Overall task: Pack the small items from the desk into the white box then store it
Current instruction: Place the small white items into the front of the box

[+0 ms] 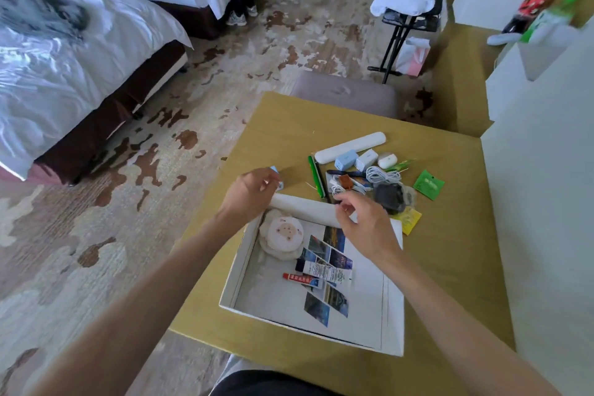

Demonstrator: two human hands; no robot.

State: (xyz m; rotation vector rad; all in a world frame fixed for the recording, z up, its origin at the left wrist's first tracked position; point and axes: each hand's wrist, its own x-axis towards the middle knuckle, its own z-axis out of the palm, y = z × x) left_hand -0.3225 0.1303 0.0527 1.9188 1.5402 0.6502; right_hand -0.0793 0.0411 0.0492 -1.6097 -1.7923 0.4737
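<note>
The white box lies open on the yellow-green desk. Inside are a round sheep plush, two tubes and photo cards. My left hand hovers over the box's far left corner, fingers closed on a small blue-and-white item. Over the far right rim, my right hand has its fingers bent with nothing visible in them. Beyond the box lie a green pen, a long white case, a blue charger, a white charger, white cables, a black pouch and green and yellow sachets.
A grey stool stands behind the desk. White cabinets run along the right. Two beds lie at the left across patterned carpet. A folding rack with white cloth stands at the back.
</note>
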